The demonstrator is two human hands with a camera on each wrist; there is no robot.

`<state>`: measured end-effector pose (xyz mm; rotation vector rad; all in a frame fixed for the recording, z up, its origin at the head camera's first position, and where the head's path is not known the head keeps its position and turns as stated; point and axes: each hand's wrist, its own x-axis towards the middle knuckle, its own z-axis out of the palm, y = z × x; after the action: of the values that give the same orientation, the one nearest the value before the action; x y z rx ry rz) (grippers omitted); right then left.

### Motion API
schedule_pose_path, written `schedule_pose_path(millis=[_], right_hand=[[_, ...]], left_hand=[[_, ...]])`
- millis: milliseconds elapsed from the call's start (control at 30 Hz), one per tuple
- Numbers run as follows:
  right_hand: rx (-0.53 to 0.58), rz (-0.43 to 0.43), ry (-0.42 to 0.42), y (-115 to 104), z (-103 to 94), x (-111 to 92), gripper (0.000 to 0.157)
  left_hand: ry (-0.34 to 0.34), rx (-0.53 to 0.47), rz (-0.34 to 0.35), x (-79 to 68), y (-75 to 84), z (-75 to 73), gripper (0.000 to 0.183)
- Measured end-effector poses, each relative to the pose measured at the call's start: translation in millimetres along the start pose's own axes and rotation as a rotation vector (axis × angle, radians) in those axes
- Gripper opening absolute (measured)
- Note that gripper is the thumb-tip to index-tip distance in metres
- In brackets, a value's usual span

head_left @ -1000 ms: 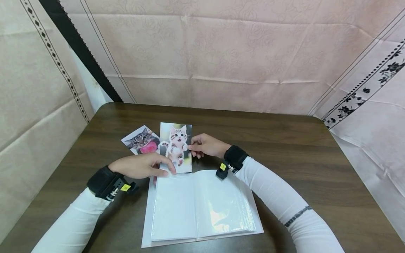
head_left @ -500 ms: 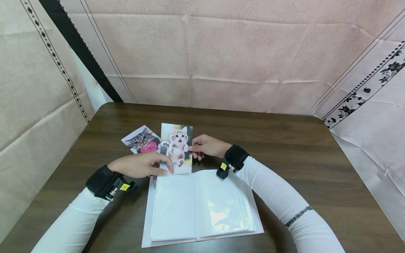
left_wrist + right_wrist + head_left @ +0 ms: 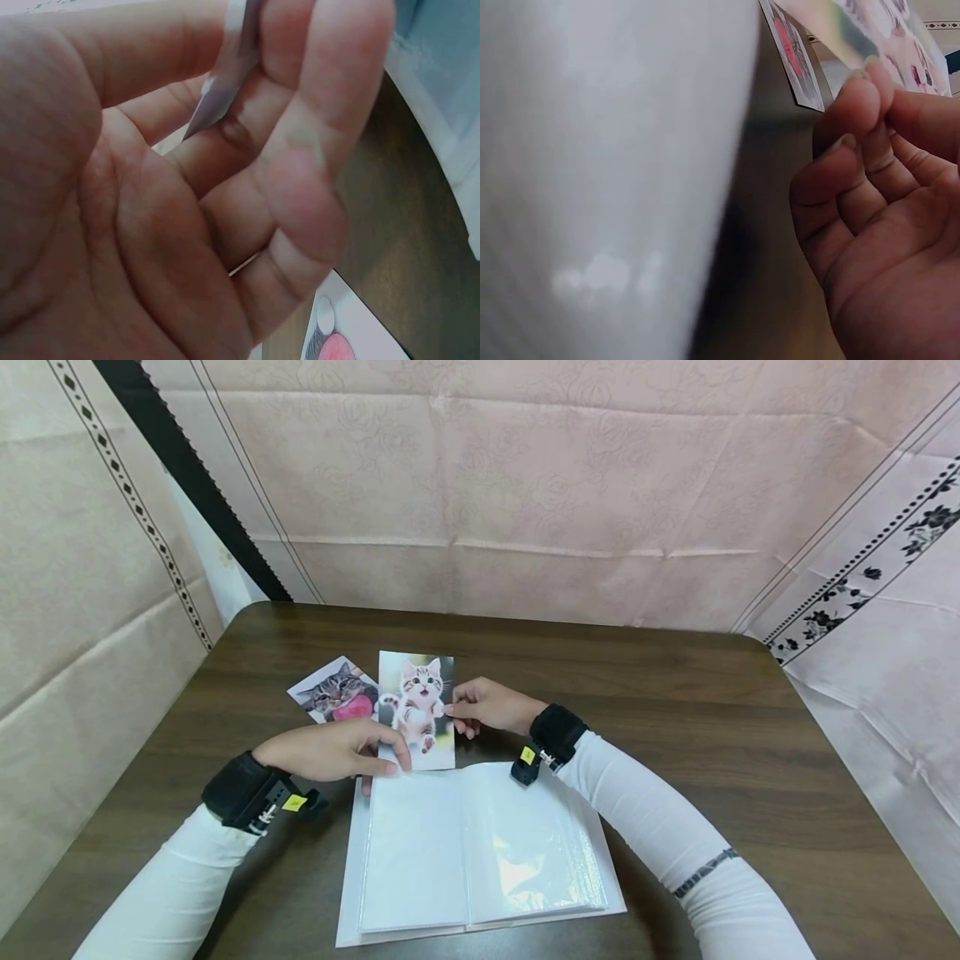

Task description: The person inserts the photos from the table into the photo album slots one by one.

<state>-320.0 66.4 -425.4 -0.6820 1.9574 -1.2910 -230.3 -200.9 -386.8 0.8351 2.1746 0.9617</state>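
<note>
A photo album (image 3: 420,860) lies spread on the table, its pages showing clear plastic pockets. A kitten photo (image 3: 418,706) stands upright in orientation at the top of the left page, its lower edge right at the pocket's mouth. My right hand (image 3: 491,706) pinches the photo's right edge between thumb and fingers, also seen in the right wrist view. My left hand (image 3: 337,753) grips the left page at its top corner, fingers curled; a thin sheet edge (image 3: 225,82) shows between thumb and fingers in the left wrist view. Its index fingertip overlaps the photo's lower left part.
A second cat photo (image 3: 336,692) with a pink patch lies tilted on the brown wooden table (image 3: 637,693), left of the kitten photo and partly behind the left hand. Patterned cloth (image 3: 525,485) hangs behind the table and at both sides.
The kitten photo shifts very slightly at the pocket's mouth with the right hand. The left fingers draw back a little to the left. The album stays in place.
</note>
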Motion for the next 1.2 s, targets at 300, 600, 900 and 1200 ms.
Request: schedule_pose_path(millis=[300, 600, 900, 1200], right_hand=[[0.014, 0.007, -0.034, 1, 0.1, -2, 0.022], [-0.019, 0.044, -0.038, 1, 0.1, -3, 0.023], [0.014, 0.035, 0.154, -6, 1.4, 2, 0.042], [-0.043, -0.119, 0.332, -18, -2.1, 12, 0.046]], left_hand=[[-0.007, -0.021, 0.015, -0.3, -1.3, -0.1, 0.021], [-0.008, -0.025, 0.024, -0.2, -2.2, -0.3, 0.021], [0.004, 0.012, 0.025, 0.6, -2.2, 0.3, 0.019], [0.014, 0.031, 0.028, 0.7, -2.1, 1.1, 0.019]])
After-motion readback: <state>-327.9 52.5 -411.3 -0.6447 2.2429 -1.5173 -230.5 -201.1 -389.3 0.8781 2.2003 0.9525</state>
